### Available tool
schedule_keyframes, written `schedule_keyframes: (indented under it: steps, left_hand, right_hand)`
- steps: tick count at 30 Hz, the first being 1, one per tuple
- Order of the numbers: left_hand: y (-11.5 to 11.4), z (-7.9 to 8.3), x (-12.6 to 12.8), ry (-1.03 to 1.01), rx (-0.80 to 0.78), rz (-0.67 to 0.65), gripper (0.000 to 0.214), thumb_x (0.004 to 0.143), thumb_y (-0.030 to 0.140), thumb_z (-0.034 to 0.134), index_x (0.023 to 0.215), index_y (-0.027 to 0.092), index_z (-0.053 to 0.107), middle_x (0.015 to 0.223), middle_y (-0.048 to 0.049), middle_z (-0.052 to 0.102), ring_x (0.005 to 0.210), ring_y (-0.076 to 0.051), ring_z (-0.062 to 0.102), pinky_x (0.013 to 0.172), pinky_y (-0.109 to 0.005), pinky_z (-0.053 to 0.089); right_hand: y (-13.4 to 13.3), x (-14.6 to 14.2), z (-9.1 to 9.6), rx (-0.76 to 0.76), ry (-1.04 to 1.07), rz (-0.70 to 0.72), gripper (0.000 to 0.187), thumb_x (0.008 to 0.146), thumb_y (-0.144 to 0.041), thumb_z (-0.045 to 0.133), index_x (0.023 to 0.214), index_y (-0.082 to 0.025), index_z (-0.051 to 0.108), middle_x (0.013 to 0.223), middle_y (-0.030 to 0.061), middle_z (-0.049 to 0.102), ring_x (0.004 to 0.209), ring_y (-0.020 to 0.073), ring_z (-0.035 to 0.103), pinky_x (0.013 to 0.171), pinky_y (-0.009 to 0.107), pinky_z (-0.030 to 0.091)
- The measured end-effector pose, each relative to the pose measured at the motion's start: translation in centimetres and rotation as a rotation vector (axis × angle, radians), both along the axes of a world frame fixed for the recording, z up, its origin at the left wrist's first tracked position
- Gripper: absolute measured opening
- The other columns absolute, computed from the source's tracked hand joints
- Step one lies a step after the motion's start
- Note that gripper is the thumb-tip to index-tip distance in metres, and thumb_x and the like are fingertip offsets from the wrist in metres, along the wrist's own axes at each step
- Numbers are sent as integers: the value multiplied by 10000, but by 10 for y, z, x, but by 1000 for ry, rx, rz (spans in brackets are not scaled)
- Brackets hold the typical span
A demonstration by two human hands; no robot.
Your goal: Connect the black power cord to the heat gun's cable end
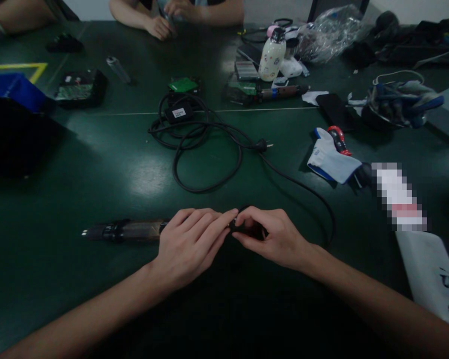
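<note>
A dark, slim electric screwdriver [134, 231] lies lengthwise across the near part of the green table, its metal tip pointing left. My left hand [194, 234] is wrapped over its rear half, back of the hand up, hiding much of the body. At the tool's tail, my right hand [273, 232] pinches a small black cable connector [247, 228] between thumb and fingers. The two hands' fingertips almost meet there. A black cable [327, 204] curves down toward my right hand; the exact joint between connector and tool is covered by fingers.
Beyond my hands lie a coiled cord with a plug [261, 145] and a black adapter [178, 112]. White-blue gloves [331, 157], a phone [336, 112], a bottle [272, 55] and another screwdriver [280, 92] are to the right. A co-worker's hands [160, 27] rest across the table.
</note>
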State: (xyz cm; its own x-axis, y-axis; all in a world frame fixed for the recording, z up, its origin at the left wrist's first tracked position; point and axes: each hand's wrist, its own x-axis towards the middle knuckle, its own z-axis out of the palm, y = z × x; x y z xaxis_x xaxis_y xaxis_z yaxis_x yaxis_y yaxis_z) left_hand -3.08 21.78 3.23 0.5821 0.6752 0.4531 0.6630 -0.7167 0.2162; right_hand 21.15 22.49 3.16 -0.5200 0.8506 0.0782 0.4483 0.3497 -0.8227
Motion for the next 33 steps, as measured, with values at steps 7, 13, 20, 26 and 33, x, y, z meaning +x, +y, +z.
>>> schedule_keyframes:
  steps: [7, 13, 20, 26, 33]
  left_hand:
    - [-1, 2, 1, -19, -5, -13, 532, 948, 216, 680, 1462, 192, 548, 1184, -53, 770, 1068, -207, 725, 898, -384, 496]
    - [-1, 0, -1, -3, 19, -36, 495, 959, 172, 664, 1443, 207, 567, 1162, -32, 774, 1064, -192, 726, 901, -378, 493]
    - [0, -1, 0, 13, 50, -11, 541, 940, 184, 692, 1462, 207, 554, 1138, -29, 780, 1033, -193, 739, 886, -376, 505]
    - [-2, 1, 0, -9, 21, -47, 502, 938, 182, 676, 1430, 181, 575, 1183, -42, 772, 1080, -202, 728, 906, -387, 495]
    - [-1, -1, -2, 12, 45, -45, 508, 960, 169, 691, 1450, 186, 560, 1144, -36, 774, 1057, -193, 726, 894, -374, 490]
  right_hand:
    - [-1, 1, -1, 33, 10, 5, 91, 991, -254, 662, 1068, -213, 639, 829, -22, 661, 654, 98, 580, 598, 215, 427]
    - [-1, 1, -4, 46, -5, 8, 103, 1001, -275, 660, 1085, -218, 638, 814, -31, 649, 647, 94, 573, 596, 214, 413]
    - [-2, 1, -5, 59, -18, -5, 92, 991, -278, 663, 1061, -224, 638, 809, -36, 657, 639, 94, 576, 600, 215, 411]
    - [-1, 1, -4, 61, -32, 14, 107, 1009, -279, 641, 1099, -221, 644, 808, -29, 650, 650, 100, 567, 597, 218, 407]
    - [-1, 1, -3, 68, -23, 14, 96, 1003, -267, 649, 1085, -218, 637, 789, -43, 625, 641, 93, 560, 600, 219, 400]
